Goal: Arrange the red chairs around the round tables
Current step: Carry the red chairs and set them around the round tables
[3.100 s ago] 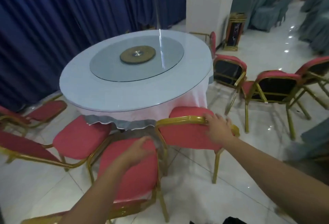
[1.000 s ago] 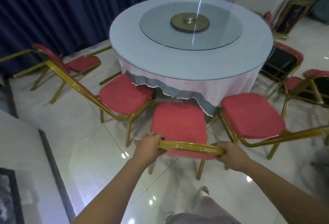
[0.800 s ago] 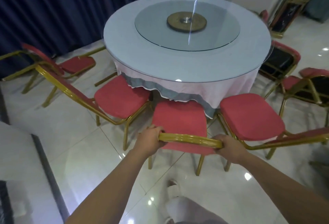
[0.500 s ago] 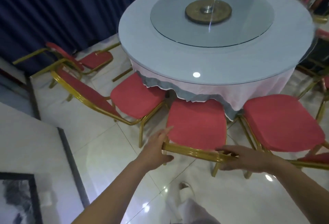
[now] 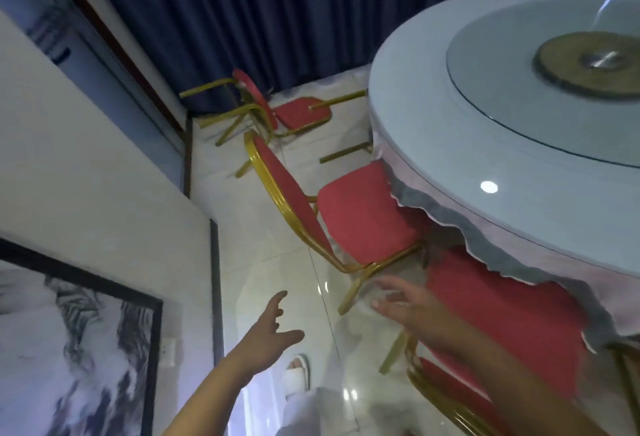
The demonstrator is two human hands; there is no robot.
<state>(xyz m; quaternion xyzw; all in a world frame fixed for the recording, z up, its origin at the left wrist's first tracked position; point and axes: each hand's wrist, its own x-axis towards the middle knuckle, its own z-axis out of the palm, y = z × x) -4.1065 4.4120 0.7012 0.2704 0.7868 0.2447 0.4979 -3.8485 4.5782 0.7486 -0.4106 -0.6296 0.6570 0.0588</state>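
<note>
Red chair [image 5: 502,328]: padded seat under round table [image 5: 433,116] edge at 4 o'clock, no longer gripped.
Left hand [image 5: 268,335], right hand [image 5: 412,307]: fingers spread, holding nothing.
Cloth [image 5: 502,248]: scalloped grey-and-pink hem below glossy top.

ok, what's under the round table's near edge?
Two red chair seats poke under the tablecloth skirt: the middle chair and the nearest chair. Their front edges and the base of the round table are hidden by the cloth.
</note>
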